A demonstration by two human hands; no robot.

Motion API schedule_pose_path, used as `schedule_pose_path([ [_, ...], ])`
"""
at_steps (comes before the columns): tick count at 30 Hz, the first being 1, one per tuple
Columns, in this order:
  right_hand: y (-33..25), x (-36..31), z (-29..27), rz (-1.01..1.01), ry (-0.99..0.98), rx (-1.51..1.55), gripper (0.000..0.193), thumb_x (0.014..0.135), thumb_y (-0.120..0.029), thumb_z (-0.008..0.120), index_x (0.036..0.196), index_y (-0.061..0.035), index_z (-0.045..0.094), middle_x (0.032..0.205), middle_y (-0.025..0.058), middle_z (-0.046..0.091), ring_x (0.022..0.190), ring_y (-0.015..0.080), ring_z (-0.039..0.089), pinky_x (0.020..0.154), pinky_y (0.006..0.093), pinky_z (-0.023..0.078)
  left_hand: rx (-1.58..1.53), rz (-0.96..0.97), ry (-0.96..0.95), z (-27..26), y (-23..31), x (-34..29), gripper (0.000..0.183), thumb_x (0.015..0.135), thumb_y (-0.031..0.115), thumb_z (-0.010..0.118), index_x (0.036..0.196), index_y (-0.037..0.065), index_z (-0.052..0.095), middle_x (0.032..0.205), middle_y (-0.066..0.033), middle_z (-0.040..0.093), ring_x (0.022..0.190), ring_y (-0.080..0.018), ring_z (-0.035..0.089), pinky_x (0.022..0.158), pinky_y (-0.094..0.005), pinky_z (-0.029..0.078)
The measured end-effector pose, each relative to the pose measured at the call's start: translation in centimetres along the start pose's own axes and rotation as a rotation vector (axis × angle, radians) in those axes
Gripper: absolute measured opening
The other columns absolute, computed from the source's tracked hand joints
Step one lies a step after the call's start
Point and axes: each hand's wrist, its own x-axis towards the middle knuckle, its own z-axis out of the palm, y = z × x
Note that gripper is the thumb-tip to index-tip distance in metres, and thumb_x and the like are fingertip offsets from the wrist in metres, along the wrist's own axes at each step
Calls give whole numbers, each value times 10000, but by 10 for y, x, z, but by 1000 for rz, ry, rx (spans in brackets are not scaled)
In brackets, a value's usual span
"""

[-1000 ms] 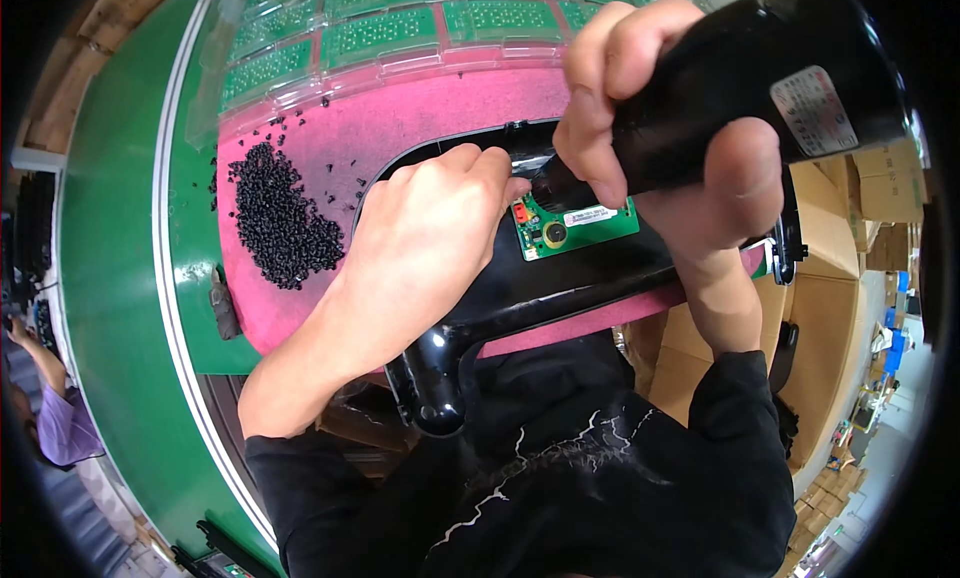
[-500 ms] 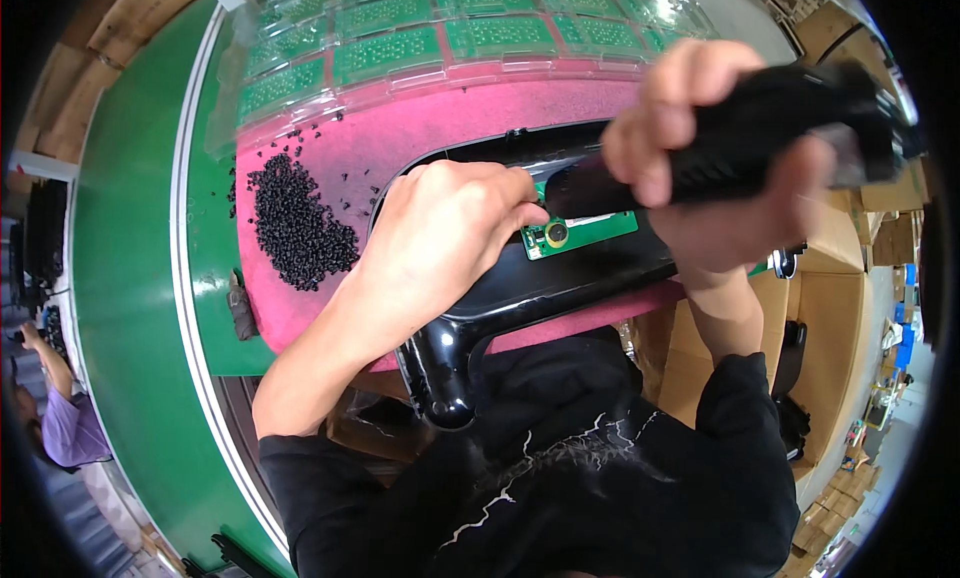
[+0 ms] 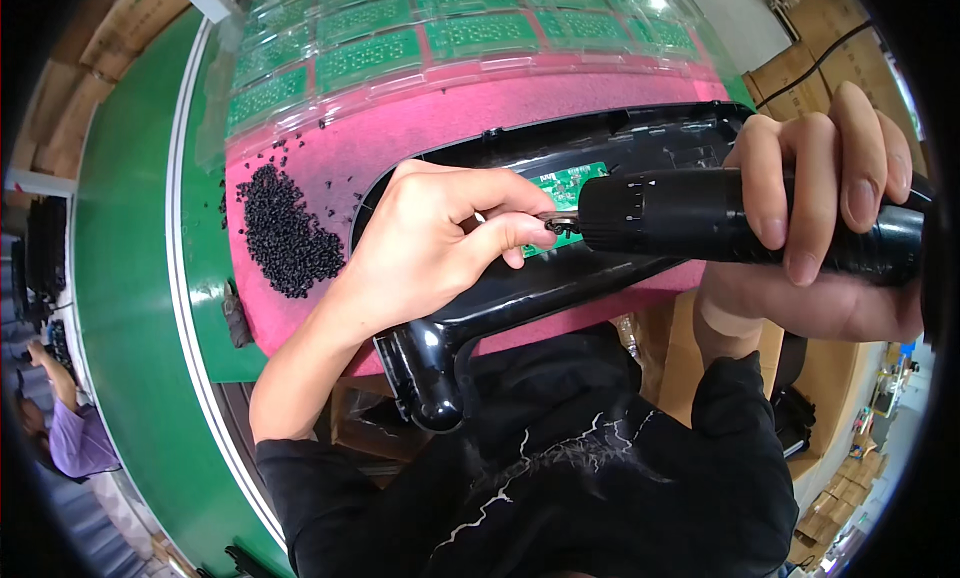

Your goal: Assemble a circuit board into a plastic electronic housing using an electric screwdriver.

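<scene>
My right hand (image 3: 815,208) is wrapped around a black electric screwdriver (image 3: 690,213), held nearly level with its nose pointing left. At that nose, the thumb and fingers of my left hand (image 3: 440,223) pinch around the metal bit, with small black screws (image 3: 562,226) showing at the fingertips. Which screw, if any, sits on the bit cannot be made out. Behind and below the nose lies a green circuit board (image 3: 575,185), partly covered by my hand and the tool. It rests inside a long black plastic housing (image 3: 560,283) with a rounded arm at its near left.
A pile of black screws (image 3: 285,228) lies left on the pink mat (image 3: 420,118). Clear trays of green circuit boards (image 3: 370,53) stand at the back. An open cardboard box (image 3: 690,358) is at the near right. A person in purple (image 3: 80,438) sits far left.
My right hand and the screwdriver have moved right and down, and the tool is now in sharp view. My left fingers have moved to the bit, with screws now visible there.
</scene>
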Motion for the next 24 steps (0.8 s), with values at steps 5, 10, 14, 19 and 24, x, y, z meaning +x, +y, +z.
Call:
schedule_pose_path([
  [5, 1, 6, -11, 59, -147, -46, 529, 757, -499, 697, 986, -62, 507, 873, 23, 525, 497, 90, 552, 528, 269, 472, 49, 18, -108, -2, -2, 3, 96, 887, 0, 661, 967, -44, 693, 804, -117, 732, 658, -155, 702, 608, -272, 556],
  [10, 2, 9, -16, 127, -303, -88, 566, 774, -533, 684, 1021, -54, 511, 911, 37, 529, 510, 93, 573, 543, 272, 492, 165, 138, -93, -4, -6, 3, 113, 865, 60, 706, 955, -6, 691, 774, -108, 722, 674, -225, 717, 590, -306, 553],
  [14, 17, -2, -19, 206, -334, -127, 621, 828, -614, 634, 1079, -63, 494, 947, 44, 529, 559, 94, 591, 595, 275, 486, 523, 355, -17, -4, -12, 4, 151, 841, 32, 732, 981, -9, 693, 763, -113, 711, 692, -234, 719, 595, -316, 545],
  [19, 30, -21, -11, 394, -114, -107, 656, 858, -669, 587, 1077, -59, 488, 951, 72, 537, 577, 123, 601, 608, 283, 483, 673, 201, 87, -6, -6, 5, 197, 876, 62, 701, 1072, 63, 687, 750, -143, 682, 681, -319, 690, 590, -376, 525],
  [24, 32, -20, -7, 434, -129, -152, 656, 859, -670, 602, 1059, -56, 487, 936, 78, 541, 591, 119, 602, 607, 274, 486, 631, 78, 83, -4, -5, 4, 192, 917, 35, 603, 1104, 58, 640, 861, -174, 677, 804, -373, 674, 689, -426, 521],
])
